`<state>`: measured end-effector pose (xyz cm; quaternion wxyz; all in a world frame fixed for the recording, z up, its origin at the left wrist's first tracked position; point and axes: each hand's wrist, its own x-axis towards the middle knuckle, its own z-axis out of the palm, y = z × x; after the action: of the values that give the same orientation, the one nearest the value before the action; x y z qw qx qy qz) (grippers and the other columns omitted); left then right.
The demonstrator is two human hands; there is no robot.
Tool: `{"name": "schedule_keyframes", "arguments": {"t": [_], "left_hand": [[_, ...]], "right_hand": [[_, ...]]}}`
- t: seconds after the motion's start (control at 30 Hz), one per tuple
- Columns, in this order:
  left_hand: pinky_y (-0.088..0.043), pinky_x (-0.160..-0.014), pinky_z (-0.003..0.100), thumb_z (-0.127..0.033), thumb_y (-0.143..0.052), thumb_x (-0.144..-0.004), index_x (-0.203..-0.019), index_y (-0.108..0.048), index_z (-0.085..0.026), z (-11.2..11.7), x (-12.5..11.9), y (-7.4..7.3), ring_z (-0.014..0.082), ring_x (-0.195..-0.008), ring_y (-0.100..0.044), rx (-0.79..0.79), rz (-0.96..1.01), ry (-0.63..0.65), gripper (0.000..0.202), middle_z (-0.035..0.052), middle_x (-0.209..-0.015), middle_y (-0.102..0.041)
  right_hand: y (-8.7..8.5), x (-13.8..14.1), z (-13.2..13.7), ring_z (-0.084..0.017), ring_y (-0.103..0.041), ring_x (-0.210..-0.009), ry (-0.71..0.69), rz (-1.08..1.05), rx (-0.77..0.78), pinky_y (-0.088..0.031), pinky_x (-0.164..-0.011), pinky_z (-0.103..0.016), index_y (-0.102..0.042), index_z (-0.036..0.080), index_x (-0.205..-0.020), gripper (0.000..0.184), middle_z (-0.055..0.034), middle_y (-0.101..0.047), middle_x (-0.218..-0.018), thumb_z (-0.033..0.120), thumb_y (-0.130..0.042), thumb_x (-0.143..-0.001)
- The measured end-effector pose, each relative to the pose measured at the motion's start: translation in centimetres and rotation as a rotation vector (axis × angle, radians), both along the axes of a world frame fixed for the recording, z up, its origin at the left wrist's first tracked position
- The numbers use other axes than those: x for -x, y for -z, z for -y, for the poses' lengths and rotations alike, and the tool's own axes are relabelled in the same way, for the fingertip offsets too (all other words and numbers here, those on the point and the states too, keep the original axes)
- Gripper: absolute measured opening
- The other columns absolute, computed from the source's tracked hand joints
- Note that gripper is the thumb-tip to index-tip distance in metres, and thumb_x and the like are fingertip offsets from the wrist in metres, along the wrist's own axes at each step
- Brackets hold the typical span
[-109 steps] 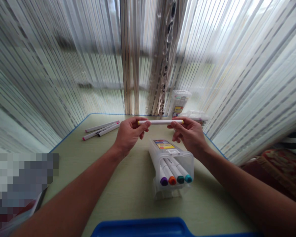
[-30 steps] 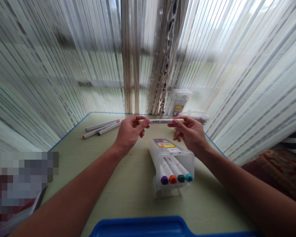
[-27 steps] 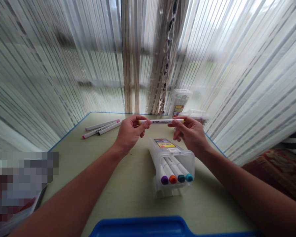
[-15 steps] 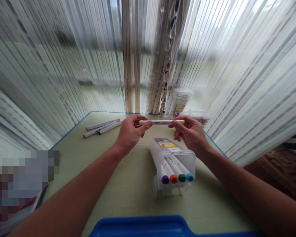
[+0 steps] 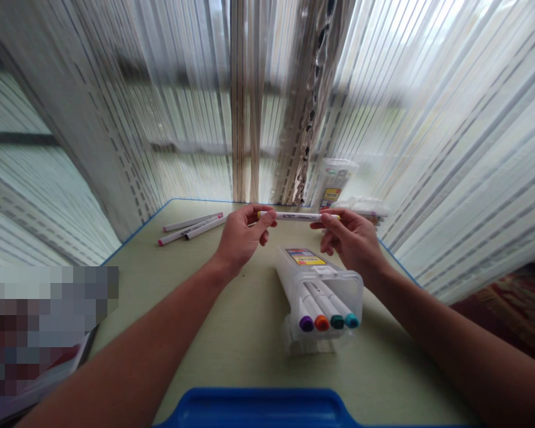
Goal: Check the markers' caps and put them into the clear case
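Note:
Between both hands a white marker (image 5: pixel 298 217) with yellow ends is held level above the table. My left hand (image 5: pixel 247 235) pinches its left end between thumb and fingers. At the other end, my right hand (image 5: pixel 352 238) grips it the same way. Below and nearer me lies a clear plastic marker case (image 5: pixel 289 279), its open end facing me. Inside are several white markers, with purple, orange, dark green and turquoise (image 5: pixel 352 320) ends showing. To the left of my left hand, a few white markers with pink ends (image 5: pixel 191 226) rest on the table.
The pale green table (image 5: pixel 223 333) has a blue edge and a blue tray (image 5: pixel 263 407) at its front. Another clear case (image 5: pixel 334 181) stands upright at the back, beside a lying one (image 5: pixel 368 207). String curtains (image 5: pixel 196 107) hang behind. A blurred-out patch (image 5: pixel 40 333) covers the left side.
The whole view has shifted slightly, so things sit a little further right. Both hands still hold the marker; its right end is now more covered by my right fingers.

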<state>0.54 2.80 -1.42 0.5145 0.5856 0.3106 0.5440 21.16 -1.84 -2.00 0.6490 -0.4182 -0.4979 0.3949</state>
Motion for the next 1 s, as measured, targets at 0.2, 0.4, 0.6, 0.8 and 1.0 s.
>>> {"name": "schedule_keyframes", "arguments": {"t": [0.2, 0.4, 0.6, 0.8, 1.0], "left_hand": [[-0.042, -0.045, 0.02, -0.032, -0.07, -0.085, -0.096, -0.069, -0.011, -0.01, -0.05, -0.01, 0.0055, -0.046, -0.052, 0.073, 0.026, 0.018, 0.023, 0.0035, -0.076, -0.068], [-0.041, -0.045, 0.02, -0.031, -0.063, -0.09, -0.098, -0.07, -0.012, 0.1, -0.08, -0.2, 0.0057, -0.045, -0.052, 0.11, 0.04, 0.018, 0.022, 0.0044, -0.074, -0.068], [-0.041, -0.045, 0.02, -0.035, -0.062, -0.091, -0.099, -0.071, -0.012, 0.04, -0.13, -0.14, 0.0063, -0.044, -0.052, 0.134, 0.053, 0.017, 0.026, 0.0055, -0.074, -0.07], [-0.042, -0.045, 0.021, -0.032, -0.058, -0.093, -0.1, -0.071, -0.011, -0.04, -0.05, -0.03, 0.007, -0.045, -0.053, 0.143, 0.056, 0.021, 0.025, 0.0065, -0.076, -0.07], [-0.041, -0.045, 0.021, -0.034, -0.061, -0.091, -0.1, -0.071, -0.011, -0.12, 0.01, 0.09, 0.0069, -0.045, -0.053, 0.158, 0.073, 0.029, 0.026, 0.0071, -0.078, -0.07]], "right_hand": [[-0.23, 0.06, 0.17, -0.01, -0.059, -0.038, 0.004, -0.021, 0.024, -0.04, -0.034, -0.021, -0.065, 0.018, -0.093, 0.032, -0.0044, -0.076, -0.078, 0.042, -0.079, -0.077], [-0.34, 0.04, 0.23, -0.012, -0.06, -0.038, -0.011, -0.051, 0.038, -0.039, -0.034, -0.022, -0.064, 0.019, -0.094, 0.028, -0.0046, -0.076, -0.079, 0.04, -0.075, -0.079], [-0.41, -0.09, 0.2, -0.013, -0.061, -0.039, -0.009, -0.058, 0.053, -0.038, -0.034, -0.024, -0.065, 0.019, -0.096, 0.027, -0.0064, -0.077, -0.081, 0.041, -0.069, -0.082], [-0.54, 0.02, 0.24, -0.014, -0.061, -0.039, -0.007, -0.074, 0.048, -0.038, -0.034, -0.024, -0.065, 0.018, -0.098, 0.027, -0.0066, -0.077, -0.081, 0.041, -0.067, -0.083], [-0.39, -0.06, 0.16, -0.013, -0.061, -0.04, -0.011, -0.057, 0.056, -0.039, -0.035, -0.024, -0.065, 0.019, -0.098, 0.029, -0.0065, -0.077, -0.082, 0.044, -0.067, -0.083]]}}
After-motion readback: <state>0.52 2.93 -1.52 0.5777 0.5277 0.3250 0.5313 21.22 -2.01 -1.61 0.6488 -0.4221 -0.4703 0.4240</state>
